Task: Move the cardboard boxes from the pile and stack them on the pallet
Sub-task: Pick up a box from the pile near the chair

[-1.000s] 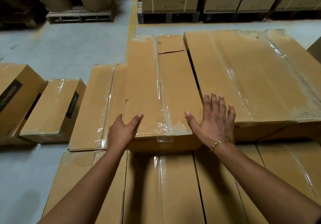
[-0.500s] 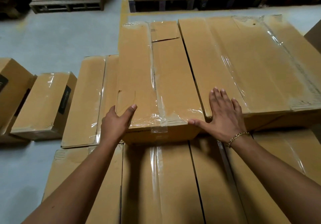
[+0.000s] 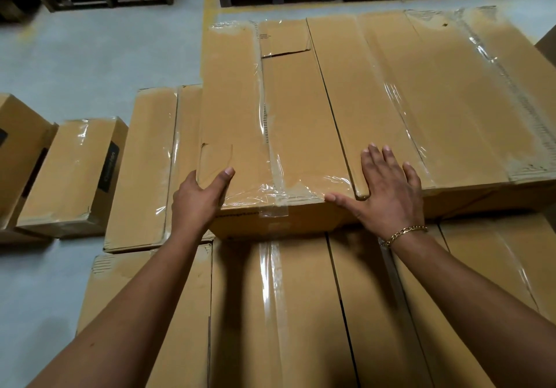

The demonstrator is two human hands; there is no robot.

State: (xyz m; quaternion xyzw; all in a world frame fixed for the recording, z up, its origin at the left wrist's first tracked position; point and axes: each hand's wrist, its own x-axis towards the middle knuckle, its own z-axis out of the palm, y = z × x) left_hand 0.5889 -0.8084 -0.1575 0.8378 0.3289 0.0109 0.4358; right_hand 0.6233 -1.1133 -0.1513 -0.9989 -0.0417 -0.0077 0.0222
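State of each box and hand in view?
top box: taped shut, lying on the lower layer.
neighbouring box: taped shut, alongside its right side.
left hand: grips top box's near left corner.
right hand: flat, fingers straight, spanning the seam between both boxes.
floor box: taped shut, on the floor at left.

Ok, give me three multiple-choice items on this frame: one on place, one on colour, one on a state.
1. The left hand is at: A the near left corner of the taped box; B the floor; C a far pallet.
2. The bracelet is: A silver; B gold; C red.
3. The fingers of the right hand are: A fisted; B spread flat on cardboard; C pinching tape.
Answers: 1 A, its thumb lies on top of that corner; 2 B, a gold chain circles the wrist; 3 B, straight fingers lie on a box top.
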